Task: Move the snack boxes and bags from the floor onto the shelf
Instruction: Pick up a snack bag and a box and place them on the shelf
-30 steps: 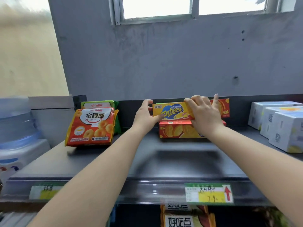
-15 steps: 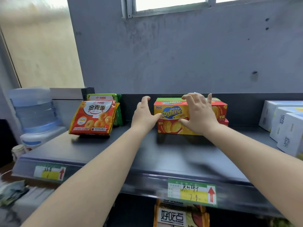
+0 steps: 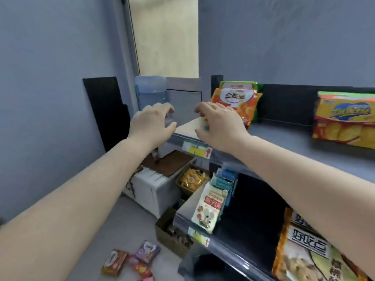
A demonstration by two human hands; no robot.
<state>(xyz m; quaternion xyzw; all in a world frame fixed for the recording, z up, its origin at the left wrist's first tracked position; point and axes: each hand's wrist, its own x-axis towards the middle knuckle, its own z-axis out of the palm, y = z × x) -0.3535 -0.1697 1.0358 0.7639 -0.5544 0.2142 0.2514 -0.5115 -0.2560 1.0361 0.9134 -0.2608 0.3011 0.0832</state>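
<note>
My left hand (image 3: 151, 124) and my right hand (image 3: 220, 125) hover empty, fingers spread, over the left end of the top shelf (image 3: 284, 147). On that shelf the stacked yellow and red cheese snack boxes (image 3: 345, 120) sit at the right. An orange snack bag (image 3: 236, 102) leans against a green bag just behind my right hand. On the floor at the bottom lie a brown snack box (image 3: 114, 262), a purple snack box (image 3: 147, 251) and red packets (image 3: 142, 267).
A water dispenser bottle (image 3: 150, 92) stands left of the shelf over a white cabinet (image 3: 150, 187). Lower shelves hold a white mouse-print bag (image 3: 210, 207) and large snack bags (image 3: 304, 252). A cardboard box (image 3: 172, 234) and a basket of yellow packets (image 3: 191, 179) sit beside the shelf.
Both hands have let go of the cheese boxes and moved left. My view has swung left and down, so the floor packages now show.
</note>
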